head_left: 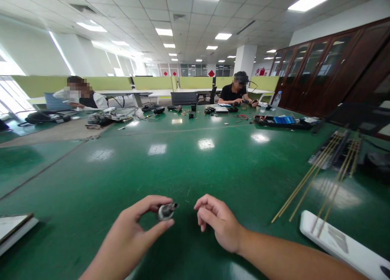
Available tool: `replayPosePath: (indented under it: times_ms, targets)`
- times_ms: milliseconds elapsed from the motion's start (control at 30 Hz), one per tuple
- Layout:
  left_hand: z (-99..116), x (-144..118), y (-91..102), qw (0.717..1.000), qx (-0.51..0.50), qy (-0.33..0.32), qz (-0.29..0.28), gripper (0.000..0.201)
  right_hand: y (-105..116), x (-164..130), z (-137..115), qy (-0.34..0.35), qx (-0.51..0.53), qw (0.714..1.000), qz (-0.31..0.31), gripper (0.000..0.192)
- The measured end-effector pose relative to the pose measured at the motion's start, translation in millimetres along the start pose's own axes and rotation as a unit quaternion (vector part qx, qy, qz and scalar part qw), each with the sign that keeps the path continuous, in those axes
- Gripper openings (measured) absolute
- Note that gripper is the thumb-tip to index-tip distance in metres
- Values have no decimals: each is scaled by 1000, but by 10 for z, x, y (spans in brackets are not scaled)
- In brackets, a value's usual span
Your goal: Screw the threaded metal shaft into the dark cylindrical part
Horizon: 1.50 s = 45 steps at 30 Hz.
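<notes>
My left hand (134, 227) holds a small cylindrical part (166, 212) between thumb and fingers, just above the green table. The part has a pale round body and a narrower dark metal tip, which points right toward my other hand; its exact kind I cannot make out. To the right, my right hand (217, 223) hovers apart from the part. Its fingers are loosely bent with small gaps between them, and nothing shows in them.
The green table (183, 162) stretches ahead. On the right lie thin brass-coloured rods (313, 172) and a long white device (341, 239). A flat board-like object (15, 229) is at left. Farther off are a black tray (283, 122), small parts, a bottle (276, 100) and two seated people.
</notes>
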<state>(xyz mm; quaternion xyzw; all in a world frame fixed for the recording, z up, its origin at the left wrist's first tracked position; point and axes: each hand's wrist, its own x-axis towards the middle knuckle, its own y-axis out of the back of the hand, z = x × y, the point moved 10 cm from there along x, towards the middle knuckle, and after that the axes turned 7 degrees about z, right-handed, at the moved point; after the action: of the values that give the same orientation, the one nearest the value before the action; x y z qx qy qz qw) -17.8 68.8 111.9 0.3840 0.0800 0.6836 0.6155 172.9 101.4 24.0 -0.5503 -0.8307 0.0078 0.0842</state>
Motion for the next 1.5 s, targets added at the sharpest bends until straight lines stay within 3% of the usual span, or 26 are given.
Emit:
replayPosePath:
  times_ms: [33,100,167,233,367,500,633,900,1500]
  targets:
    - [37,81,-246,999,-12,7,-47,33,76,29,-23,9,-8,999,33,26]
    - [142,198,-598,995,-46,0,-89,29,189,81,-26,12,-2,997,79,22]
    - [182,251,-797,992,-78,-10,-94,26,237,122,11,10,26,995,94,22]
    - [118,249,-878,992,-94,-20,-81,26,249,149,62,9,42,995,95,33]
    - [-250,183,-888,996,-72,-12,-44,38,249,150,152,-6,-6,995,99,54]
    - [-482,150,-923,997,-61,14,-44,40,222,128,131,-16,-73,993,89,43]
    - [-358,142,-987,995,-75,-22,-67,26,203,121,81,-16,-131,988,77,35]
    - [-279,117,-980,992,-93,-55,-60,28,197,129,-22,-5,-198,977,79,21]
    - [-184,88,-902,990,-92,-107,-16,29,218,143,46,-48,-174,981,76,9]
